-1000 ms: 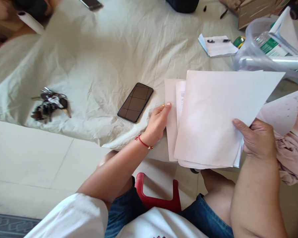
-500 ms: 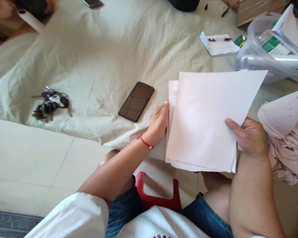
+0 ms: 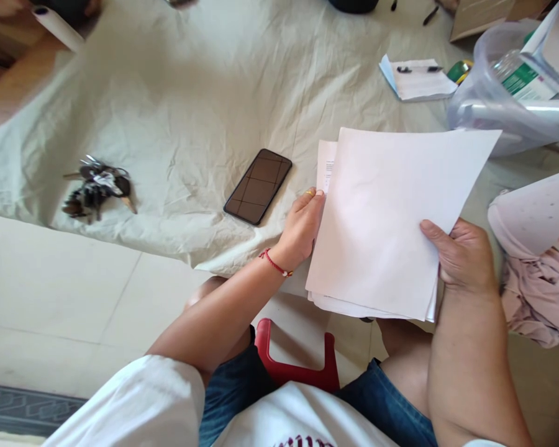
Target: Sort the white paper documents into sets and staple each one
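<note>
A loose stack of white paper sheets (image 3: pixel 382 217) is held between my two hands, above the table's near edge. The top sheet looks blank; a sheet with small print (image 3: pixel 327 160) sticks out at the upper left. My right hand (image 3: pixel 466 251) grips the stack's right edge, thumb on top and fingers hidden beneath. At the left edge, my left hand (image 3: pixel 305 223) is closed on the papers with its thumb on the near side; its other fingers are mostly hidden. Just left of that hand, a black smartphone (image 3: pixel 258 186) lies on the cloth.
Keys (image 3: pixel 100 189) lie on the cloth-covered table (image 3: pixel 181 124). A notepad with a pen (image 3: pixel 417 79), a translucent basket (image 3: pixel 466 112) and pink clothing (image 3: pixel 540 285) are at right. A red stool (image 3: pixel 302 375) stands below. Part of another person (image 3: pixel 9 68) appears upper left.
The stack has shifted slightly left at its lower edge, covering more of the printed sheet. My left thumb now lies over the left edge. The view has shifted a little.
</note>
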Motion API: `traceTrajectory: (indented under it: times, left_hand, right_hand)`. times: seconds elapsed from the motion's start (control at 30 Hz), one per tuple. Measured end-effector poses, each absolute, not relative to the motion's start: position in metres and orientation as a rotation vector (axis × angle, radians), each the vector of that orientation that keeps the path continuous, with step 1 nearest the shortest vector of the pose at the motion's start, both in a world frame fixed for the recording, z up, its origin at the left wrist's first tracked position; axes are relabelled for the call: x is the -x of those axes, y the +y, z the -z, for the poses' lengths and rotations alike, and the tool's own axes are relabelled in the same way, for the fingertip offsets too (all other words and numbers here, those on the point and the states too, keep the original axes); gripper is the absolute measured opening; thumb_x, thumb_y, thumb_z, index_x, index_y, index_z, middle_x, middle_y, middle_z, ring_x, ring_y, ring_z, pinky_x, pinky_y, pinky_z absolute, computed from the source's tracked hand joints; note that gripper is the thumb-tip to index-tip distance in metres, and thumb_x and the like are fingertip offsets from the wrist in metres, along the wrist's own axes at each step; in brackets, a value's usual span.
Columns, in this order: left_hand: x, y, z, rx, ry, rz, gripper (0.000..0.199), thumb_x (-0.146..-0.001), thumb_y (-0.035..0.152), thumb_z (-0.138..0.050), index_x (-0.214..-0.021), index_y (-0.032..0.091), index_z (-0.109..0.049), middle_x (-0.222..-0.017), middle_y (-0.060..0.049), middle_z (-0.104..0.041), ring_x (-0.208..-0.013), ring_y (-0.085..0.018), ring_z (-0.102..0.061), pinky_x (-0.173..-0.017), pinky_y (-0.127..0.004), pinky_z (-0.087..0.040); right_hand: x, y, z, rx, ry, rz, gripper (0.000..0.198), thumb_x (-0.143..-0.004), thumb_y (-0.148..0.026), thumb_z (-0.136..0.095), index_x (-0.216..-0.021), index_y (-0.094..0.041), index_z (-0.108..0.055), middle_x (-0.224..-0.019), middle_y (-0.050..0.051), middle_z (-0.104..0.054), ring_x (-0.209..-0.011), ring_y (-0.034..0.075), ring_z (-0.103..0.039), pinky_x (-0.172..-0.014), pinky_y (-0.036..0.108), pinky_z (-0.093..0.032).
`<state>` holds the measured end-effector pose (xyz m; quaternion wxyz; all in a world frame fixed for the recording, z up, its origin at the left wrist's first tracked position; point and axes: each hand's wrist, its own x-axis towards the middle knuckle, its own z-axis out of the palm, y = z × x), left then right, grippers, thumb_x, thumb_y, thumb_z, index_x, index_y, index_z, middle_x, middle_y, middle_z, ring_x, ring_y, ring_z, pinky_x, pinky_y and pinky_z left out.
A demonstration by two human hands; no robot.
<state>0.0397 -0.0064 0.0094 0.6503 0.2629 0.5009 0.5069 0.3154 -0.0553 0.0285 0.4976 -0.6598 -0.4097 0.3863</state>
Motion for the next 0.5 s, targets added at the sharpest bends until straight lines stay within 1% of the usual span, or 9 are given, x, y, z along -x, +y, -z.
traceTrajectory:
  times: [0.1,0.17,0.23,0.3,0.37,0.43,0.5]
  left_hand:
    - [-0.041,-0.005,-0.01,-0.523,1.114,-1.186,0.011,-0.106,0.034,-0.07,-0.1,0.025,-0.07,-0.115,-0.006,-0.082,-0.128,-0.026,-0.075,-0.106,-0.035,-0.063]
    - [-0.041,-0.005,-0.01,-0.51,1.093,-1.193,0.01,-0.107,0.034,-0.07,-0.103,0.024,-0.072,-0.12,-0.007,-0.082,-0.129,-0.026,-0.076,-0.109,-0.036,-0.062]
    - [-0.041,-0.005,-0.011,-0.506,1.047,-1.196,0.01,-0.108,0.033,-0.068,-0.104,0.024,-0.072,-0.122,-0.008,-0.082,-0.128,-0.026,-0.077,-0.111,-0.038,-0.062]
    - [-0.041,-0.005,-0.012,-0.505,1.006,-1.189,0.011,-0.109,0.032,-0.066,-0.102,0.024,-0.071,-0.118,-0.008,-0.082,-0.124,-0.026,-0.078,-0.111,-0.039,-0.062]
    - [-0.041,-0.006,-0.013,-0.506,0.997,-1.182,0.013,-0.109,0.032,-0.065,-0.1,0.025,-0.069,-0.113,-0.007,-0.082,-0.12,-0.026,-0.079,-0.11,-0.04,-0.063]
    - [-0.041,-0.005,-0.013,-0.513,1.021,-1.188,0.013,-0.109,0.032,-0.065,-0.098,0.025,-0.069,-0.109,-0.006,-0.082,-0.118,-0.026,-0.079,-0.107,-0.039,-0.064]
    - [-0.041,-0.004,-0.013,-0.521,1.038,-1.197,0.012,-0.108,0.031,-0.066,-0.099,0.025,-0.071,-0.109,-0.006,-0.082,-0.117,-0.026,-0.078,-0.106,-0.039,-0.064]
  right_hand:
    - [-0.318,-0.054,-0.027,1.622,-1.038,-0.929,0.049,-0.074,-0.058,-0.106,-0.107,-0.026,-0.089,-0.124,0.007,-0.089,-0.102,0.029,-0.084,-0.096,0.047,-0.071]
    - [-0.321,-0.053,-0.026,1.636,-1.076,-0.9,0.049,-0.073,-0.062,-0.106,-0.105,-0.03,-0.089,-0.119,0.004,-0.089,-0.101,0.028,-0.082,-0.095,0.047,-0.072]
    - [-0.325,-0.05,-0.026,1.641,-1.106,-0.867,0.047,-0.072,-0.064,-0.106,-0.1,-0.031,-0.088,-0.107,0.001,-0.088,-0.093,0.025,-0.079,-0.089,0.044,-0.071]
    - [-0.329,-0.048,-0.026,1.642,-1.124,-0.82,0.048,-0.07,-0.066,-0.106,-0.092,-0.029,-0.086,-0.09,-0.002,-0.083,-0.079,0.019,-0.071,-0.078,0.036,-0.067]
    - [-0.332,-0.046,-0.025,1.643,-1.127,-0.764,0.051,-0.067,-0.067,-0.107,-0.086,-0.027,-0.083,-0.08,-0.005,-0.076,-0.07,0.014,-0.064,-0.069,0.03,-0.061]
    - [-0.332,-0.045,-0.024,1.636,-1.115,-0.749,0.053,-0.066,-0.068,-0.108,-0.086,-0.026,-0.083,-0.08,-0.005,-0.075,-0.069,0.012,-0.063,-0.069,0.029,-0.06]
    - [-0.33,-0.045,-0.024,1.636,-1.106,-0.789,0.054,-0.067,-0.068,-0.107,-0.093,-0.026,-0.085,-0.088,-0.004,-0.08,-0.075,0.013,-0.067,-0.075,0.03,-0.063]
